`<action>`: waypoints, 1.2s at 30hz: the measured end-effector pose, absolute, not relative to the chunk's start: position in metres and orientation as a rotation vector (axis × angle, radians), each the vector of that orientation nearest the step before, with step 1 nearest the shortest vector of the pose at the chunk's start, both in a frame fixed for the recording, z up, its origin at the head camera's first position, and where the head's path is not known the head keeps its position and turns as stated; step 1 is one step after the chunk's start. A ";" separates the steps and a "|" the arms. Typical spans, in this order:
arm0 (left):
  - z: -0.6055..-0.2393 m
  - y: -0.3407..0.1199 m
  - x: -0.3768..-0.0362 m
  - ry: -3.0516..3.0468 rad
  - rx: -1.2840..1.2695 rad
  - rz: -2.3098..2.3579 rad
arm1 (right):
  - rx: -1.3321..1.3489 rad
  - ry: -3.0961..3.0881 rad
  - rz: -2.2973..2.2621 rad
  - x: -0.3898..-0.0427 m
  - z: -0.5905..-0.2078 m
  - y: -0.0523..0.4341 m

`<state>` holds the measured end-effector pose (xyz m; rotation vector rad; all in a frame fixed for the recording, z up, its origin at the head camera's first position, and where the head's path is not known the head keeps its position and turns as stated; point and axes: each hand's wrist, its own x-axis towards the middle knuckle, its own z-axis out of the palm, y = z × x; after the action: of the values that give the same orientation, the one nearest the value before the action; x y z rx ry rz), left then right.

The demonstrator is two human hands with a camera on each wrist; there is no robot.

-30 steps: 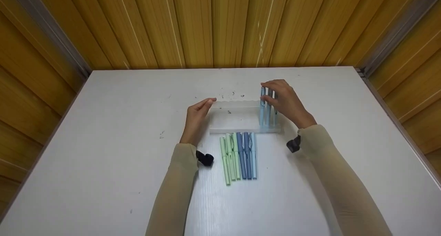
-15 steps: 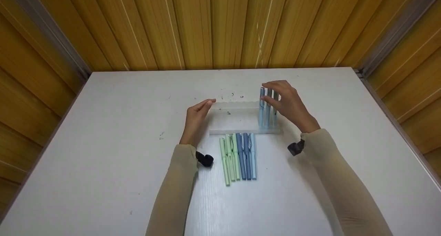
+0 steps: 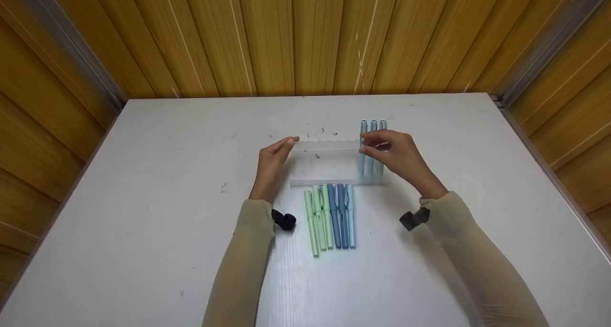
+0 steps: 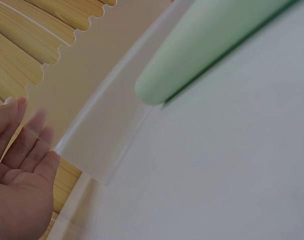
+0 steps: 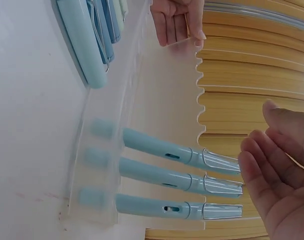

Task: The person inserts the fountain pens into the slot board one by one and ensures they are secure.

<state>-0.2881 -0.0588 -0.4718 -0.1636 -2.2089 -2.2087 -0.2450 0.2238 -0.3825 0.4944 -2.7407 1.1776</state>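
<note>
Here, two hands work at a clear pen stand (image 3: pixel 312 182) on a white bench (image 3: pixel 143 222).
The left hand (image 3: pixel 273 165) pinches the stand's edge; the right hand (image 3: pixel 398 150), its grip loosely parted and holding nothing, is near three light-blue pens (image 5: pixel 154 173) upright in the stand. In front lie three green pens (image 3: pixel 319 219), two dark-blue pens (image 3: pixel 335 222) and another light-blue pen (image 3: pixel 352 222).

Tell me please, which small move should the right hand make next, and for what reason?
Probably the right hand should go down to the light blue pen lying flat and pinch it. That hand seems to hold nothing, three matching pens stand in the clear rack with room beside them, and the left hand holds the rack.
</note>
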 end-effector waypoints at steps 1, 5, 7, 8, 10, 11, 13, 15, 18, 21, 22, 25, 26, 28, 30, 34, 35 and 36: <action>-0.472 -0.059 -0.288 -2.208 -0.164 -2.207 | 0.471 -2.772 1.195 -0.244 -0.384 0.224; -0.472 -0.058 -0.288 -2.205 -0.161 -2.200 | 0.416 -2.887 1.244 -0.239 -0.389 0.222; -0.472 -0.058 -0.288 -2.204 -0.158 -2.202 | 0.403 -2.940 1.250 -0.236 -0.393 0.221; -0.472 -0.058 -0.288 -2.205 -0.156 -2.203 | 0.392 -2.966 1.252 -0.235 -0.396 0.220; -0.472 -0.058 -0.289 -2.210 -0.149 -2.205 | 0.372 -3.015 1.253 -0.233 -0.400 0.219; -0.472 -0.058 -0.289 -2.211 -0.148 -2.211 | 0.357 -3.041 1.253 -0.232 -0.402 0.219; -0.472 -0.058 -0.289 -2.216 -0.144 -2.217 | 0.336 -3.083 1.270 -0.230 -0.406 0.218; -0.470 -0.059 -0.288 -2.214 -0.147 -2.228 | 0.314 -3.116 1.314 -0.229 -0.410 0.217; -0.461 -0.059 -0.283 -2.224 -0.153 -2.236 | 0.288 -3.153 1.386 -0.228 -0.415 0.217; -0.453 -0.059 -0.278 -2.236 -0.162 -2.223 | 0.275 -3.174 1.451 -0.226 -0.419 0.217; -0.453 -0.059 -0.278 -2.239 -0.159 -2.213 | 0.272 -3.179 1.467 -0.226 -0.420 0.217; -0.463 -0.058 -0.283 -2.238 -0.152 -2.182 | 0.265 -3.190 1.500 -0.224 -0.423 0.216; -0.467 -0.057 -0.285 -2.235 -0.145 -2.174 | 0.259 -3.196 1.502 -0.223 -0.424 0.215; -0.471 -0.057 -0.288 -2.239 -0.137 -2.163 | 0.246 -3.212 1.487 -0.222 -0.426 0.215; -0.471 -0.057 -0.288 -2.235 -0.137 -2.165 | 0.253 -3.229 1.451 -0.221 -0.427 0.214; -0.471 -0.058 -0.288 -2.229 -0.123 -2.171 | 0.289 -3.253 1.378 -0.220 -0.429 0.211; -0.471 -0.058 -0.288 -2.229 -0.119 -2.172 | 0.301 -3.256 1.363 -0.220 -0.429 0.210; -0.471 -0.058 -0.288 -2.230 -0.117 -2.173 | 0.298 -3.260 1.352 -0.219 -0.430 0.209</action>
<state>-0.2879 -0.0578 -0.4710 -0.1168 -2.2301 -2.1729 -0.2194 0.2088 -0.4295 0.2980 -3.2598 1.3522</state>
